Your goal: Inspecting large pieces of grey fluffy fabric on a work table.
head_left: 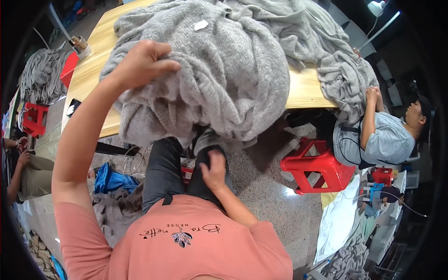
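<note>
A big heap of grey knit fabric [224,70] covers the near part of the wooden table and hangs over its edge toward my lap. My left hand [150,63] is on the heap's left side, its fingers curled into the knit and its thumb lying across the top; the fingertips are hidden. Below the hanging folds, my right hand [214,171] is over my right thigh with fingers apart, holding nothing. A small white scrap [201,25] rests on top of the heap.
The wooden table [84,91] carries a dark phone [73,108] and a tool cup [81,48] on its left. On the right a co-worker [382,140] handles grey knit beside a red stool [317,168]. Blue cloth [113,179] lies on the floor at left.
</note>
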`<control>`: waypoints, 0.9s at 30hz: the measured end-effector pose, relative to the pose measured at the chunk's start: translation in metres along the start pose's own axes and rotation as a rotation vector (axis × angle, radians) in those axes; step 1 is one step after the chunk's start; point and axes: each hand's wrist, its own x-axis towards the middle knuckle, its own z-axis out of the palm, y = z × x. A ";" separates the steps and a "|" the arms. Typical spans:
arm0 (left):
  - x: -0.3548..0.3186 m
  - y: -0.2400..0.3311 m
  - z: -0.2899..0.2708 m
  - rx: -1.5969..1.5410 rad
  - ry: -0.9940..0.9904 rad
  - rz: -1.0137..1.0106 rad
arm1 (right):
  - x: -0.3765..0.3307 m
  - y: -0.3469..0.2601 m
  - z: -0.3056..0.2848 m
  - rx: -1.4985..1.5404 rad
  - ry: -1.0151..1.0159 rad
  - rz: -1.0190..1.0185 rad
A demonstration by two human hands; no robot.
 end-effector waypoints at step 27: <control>-0.219 0.071 -0.093 -0.941 -0.620 0.747 | 0.087 -0.120 -0.209 1.469 -1.186 -0.993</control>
